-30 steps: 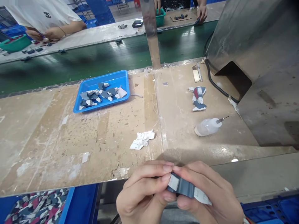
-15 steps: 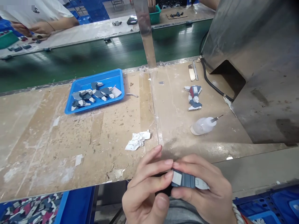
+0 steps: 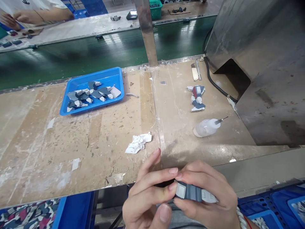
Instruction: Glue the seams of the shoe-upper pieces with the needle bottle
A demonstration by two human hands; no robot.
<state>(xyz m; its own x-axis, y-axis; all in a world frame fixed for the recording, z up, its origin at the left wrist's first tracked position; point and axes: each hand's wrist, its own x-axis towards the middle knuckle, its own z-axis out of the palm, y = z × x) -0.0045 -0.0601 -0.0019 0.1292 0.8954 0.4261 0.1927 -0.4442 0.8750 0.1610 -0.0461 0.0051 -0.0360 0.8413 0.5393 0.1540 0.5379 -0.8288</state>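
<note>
Head cam, looking down: two bare hands met at bottom ctr., just off the front edge of a worn brown bench [image 3: 114,124], w/ a small dark grey-blue part [image 3: 193,192] held btwn. them above the wearer's grey clothing. Its long axis ran approx. L–R, R end dipping slightly toward the wearer. Pale square face at the L end, nr. the left fingertips; pale tapered tip at the R end, pointing right & a bit down, along the R palm.

Right hand [image 3: 211,186]: pinching the part, thumb on the near side, fingertips on the far side, other fingers curled round behind. Left hand [image 3: 147,195]: one finger raised & clear, thumb apart, two fingertips up against the part's L end; couldn't tell if they gripped or only touched.

On bench beyond: crumpled-looking white piece [image 3: 138,142] ctr.; squeeze bottle [image 3: 206,128] to the right, needle pointing right; behind it, grey-red-white parts [image 3: 197,98] in a close group. Blue tray [image 3: 105,76] at far L held more grey & white pcs., roughly in its middle. Green conveyor [image 3: 107,52] ran across the back; past it, top L, a co-worker's arm [image 3: 53,15] rested nr. the far table.
</note>
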